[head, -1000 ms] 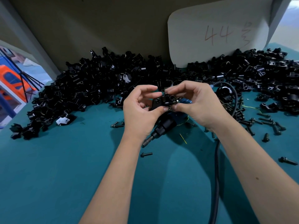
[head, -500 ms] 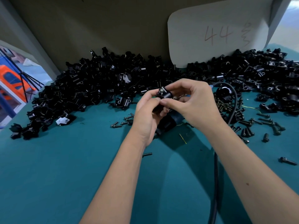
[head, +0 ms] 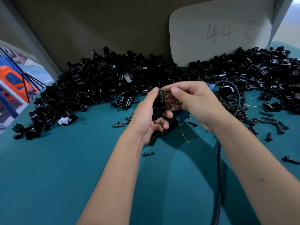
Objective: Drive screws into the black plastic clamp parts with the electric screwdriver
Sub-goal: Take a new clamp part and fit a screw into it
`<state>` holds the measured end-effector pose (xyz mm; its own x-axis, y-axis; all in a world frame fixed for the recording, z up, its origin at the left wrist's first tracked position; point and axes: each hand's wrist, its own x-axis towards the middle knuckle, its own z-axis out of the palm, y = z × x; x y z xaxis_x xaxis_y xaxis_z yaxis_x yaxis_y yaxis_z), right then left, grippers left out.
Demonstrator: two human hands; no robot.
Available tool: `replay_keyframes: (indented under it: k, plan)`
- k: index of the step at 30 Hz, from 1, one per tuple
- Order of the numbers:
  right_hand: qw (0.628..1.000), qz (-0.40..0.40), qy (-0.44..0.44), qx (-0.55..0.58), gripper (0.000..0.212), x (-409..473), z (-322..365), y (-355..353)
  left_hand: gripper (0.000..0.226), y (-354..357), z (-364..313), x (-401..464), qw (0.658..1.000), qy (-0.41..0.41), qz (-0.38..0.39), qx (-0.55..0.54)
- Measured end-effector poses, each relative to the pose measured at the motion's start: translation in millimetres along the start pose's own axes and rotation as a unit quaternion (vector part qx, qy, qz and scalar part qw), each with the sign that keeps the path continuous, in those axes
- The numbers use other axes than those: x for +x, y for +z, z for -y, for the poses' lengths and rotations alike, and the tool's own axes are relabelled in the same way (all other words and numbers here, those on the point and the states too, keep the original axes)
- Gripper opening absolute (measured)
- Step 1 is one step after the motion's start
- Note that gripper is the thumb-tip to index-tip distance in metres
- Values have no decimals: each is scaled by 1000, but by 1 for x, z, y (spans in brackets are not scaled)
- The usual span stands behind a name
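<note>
There is no box or bin here; a big pile of black clamp parts [head: 103,88] lies loose on the green table [head: 48,176], too many to count. The left hand [head: 146,117] curls around 1 clamp part [head: 158,106], held up above the table. The right hand [head: 193,103] pinches the top of that part with thumb and finger. The screwdriver [head: 177,119] lies under both hands. Many screws [head: 259,120] lie scattered, and 1 white card [head: 219,33] says 44.

Electric screwdriver [head: 177,118] mostly hidden beneath hands, its cable [head: 218,184] cut off below.
</note>
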<state>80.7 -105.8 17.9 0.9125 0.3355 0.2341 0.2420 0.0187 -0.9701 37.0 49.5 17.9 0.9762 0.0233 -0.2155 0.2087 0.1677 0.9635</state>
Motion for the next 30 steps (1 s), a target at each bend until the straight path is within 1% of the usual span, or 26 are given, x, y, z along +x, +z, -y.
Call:
replay_keyframes:
  k: [3, 6, 8, 10, 13, 15, 17, 19, 21, 24, 27, 28, 30]
  plan:
    - [1000, 10, -8, -4, 25, -1, 1, 2, 63, 0, -3, -1, 1000, -13, 22, 16]
    - [1000, 0, -16, 3, 20, -2, 0, 5, 60, -1, -5, -2, 999, -21, 29, 2]
    - [999, -6, -14, 28, 15, -1, 0, 6, 57, -2, -7, -2, 999, -25, 31, -10]
    - [999, -8, -4, 49, 11, -1, -1, 8, 59, -4, -8, -1, 997, -39, 57, -45]
    - [998, 0, 8, 69, 6, -2, -1, 9, 56, -6, -10, 0, 984, -81, 109, -119]
    - [996, 10, 15, 88, 6, -2, -2, 10, 58, -7, -13, 0, 978, -97, 130, -128]
    - [996, 11, 18, 81, 6, -2, -3, 10, 65, -7, -14, 1, 979, -112, 130, -107]
    - [997, 11, 20, 71, 6, -2, -4, 10, 69, -6, -15, 2, 985, -119, 106, -70]
    - [996, 14, 25, 79, 7, -1, -4, 9, 64, -5, -17, 3, 991, -106, 69, -39]
    - [994, 31, 33, 104, 6, -1, -1, 7, 46, -5, -18, 1, 998, -55, 11, 21]
    - [995, 37, 25, 91, 7, -2, 1, 5, 39, -6, -19, -1, 997, -15, 2, 74]
    - [996, 29, 18, 77, 8, -2, 0, 6, 39, -7, -19, -2, 995, -3, 3, 96]
    - [999, -14, -8, 32, 16, -2, -2, 8, 38, -7, -19, -2, 987, 19, 5, 157]
